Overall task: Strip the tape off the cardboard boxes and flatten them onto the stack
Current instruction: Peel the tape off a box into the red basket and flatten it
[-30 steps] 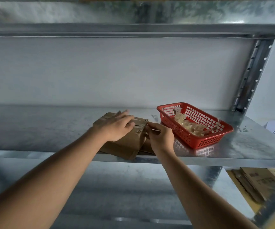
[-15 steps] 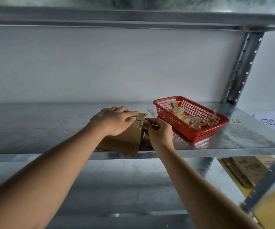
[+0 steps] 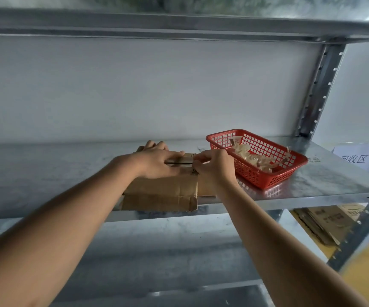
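A small brown cardboard box (image 3: 163,187) lies on the metal shelf (image 3: 325,185), one flap hanging at the shelf's front edge. My left hand (image 3: 157,161) lies over the top of the box with its fingers stretched flat, pressing it down. My right hand (image 3: 214,166) is at the box's right end, its fingertips pinching at the taped seam there; the tape itself is too small to make out. More flat cardboard (image 3: 205,187) shows under my right wrist.
A red plastic basket (image 3: 267,176) with several crumpled tape strips stands just right of my right hand. Flattened boxes (image 3: 325,222) lie on a lower level at the right. A shelf upright (image 3: 318,91) rises at the back right, and another shelf is overhead.
The view has tilted and closed in. My left hand has slid a little towards the box's right end, and my right hand has risen to the top seam beside it.
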The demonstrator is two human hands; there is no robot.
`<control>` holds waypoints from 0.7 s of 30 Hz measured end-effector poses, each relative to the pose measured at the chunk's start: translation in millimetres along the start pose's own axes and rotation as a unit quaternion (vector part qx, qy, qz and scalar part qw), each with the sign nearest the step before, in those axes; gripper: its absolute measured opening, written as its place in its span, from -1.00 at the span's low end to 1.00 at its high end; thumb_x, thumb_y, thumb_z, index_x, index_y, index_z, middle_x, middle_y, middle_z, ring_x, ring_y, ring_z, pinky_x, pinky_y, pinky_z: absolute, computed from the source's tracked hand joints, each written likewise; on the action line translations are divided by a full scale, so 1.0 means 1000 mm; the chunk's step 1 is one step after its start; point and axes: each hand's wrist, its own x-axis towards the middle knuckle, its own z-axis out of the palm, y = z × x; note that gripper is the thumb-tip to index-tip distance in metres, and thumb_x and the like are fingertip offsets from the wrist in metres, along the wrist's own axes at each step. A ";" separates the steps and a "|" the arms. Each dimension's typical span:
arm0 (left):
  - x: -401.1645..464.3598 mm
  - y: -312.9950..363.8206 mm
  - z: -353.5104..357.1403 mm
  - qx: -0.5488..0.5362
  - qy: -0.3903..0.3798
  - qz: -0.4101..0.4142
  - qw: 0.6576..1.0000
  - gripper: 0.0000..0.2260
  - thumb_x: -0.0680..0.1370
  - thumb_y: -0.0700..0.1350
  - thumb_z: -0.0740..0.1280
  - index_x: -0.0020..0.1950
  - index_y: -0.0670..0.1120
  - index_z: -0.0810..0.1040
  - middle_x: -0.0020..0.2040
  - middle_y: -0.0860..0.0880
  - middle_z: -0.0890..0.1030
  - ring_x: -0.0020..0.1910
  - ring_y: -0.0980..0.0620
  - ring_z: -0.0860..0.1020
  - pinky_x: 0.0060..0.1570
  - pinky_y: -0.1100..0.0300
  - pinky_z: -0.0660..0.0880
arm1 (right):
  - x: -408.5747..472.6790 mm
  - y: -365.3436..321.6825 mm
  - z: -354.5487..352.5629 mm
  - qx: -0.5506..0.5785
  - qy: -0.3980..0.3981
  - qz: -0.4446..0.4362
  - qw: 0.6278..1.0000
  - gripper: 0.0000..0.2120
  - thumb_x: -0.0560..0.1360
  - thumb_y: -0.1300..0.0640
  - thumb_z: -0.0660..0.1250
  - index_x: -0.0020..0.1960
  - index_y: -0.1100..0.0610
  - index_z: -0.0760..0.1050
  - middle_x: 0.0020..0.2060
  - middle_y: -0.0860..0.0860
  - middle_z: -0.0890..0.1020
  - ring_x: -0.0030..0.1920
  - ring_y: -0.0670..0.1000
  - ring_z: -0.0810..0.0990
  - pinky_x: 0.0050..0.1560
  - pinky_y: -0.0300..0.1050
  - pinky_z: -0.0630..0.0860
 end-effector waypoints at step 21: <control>-0.002 -0.016 0.009 0.027 -0.023 0.054 0.998 -0.14 0.33 0.69 -0.11 0.60 0.45 -0.11 0.63 0.19 0.09 0.62 -0.10 0.07 0.55 -0.18 0.04 | 0.004 0.013 0.007 0.229 -0.092 0.080 0.966 -0.91 0.60 0.35 0.37 0.08 0.22 0.54 -0.15 0.12 0.66 -0.20 -0.01 0.67 -0.17 -0.13 0.66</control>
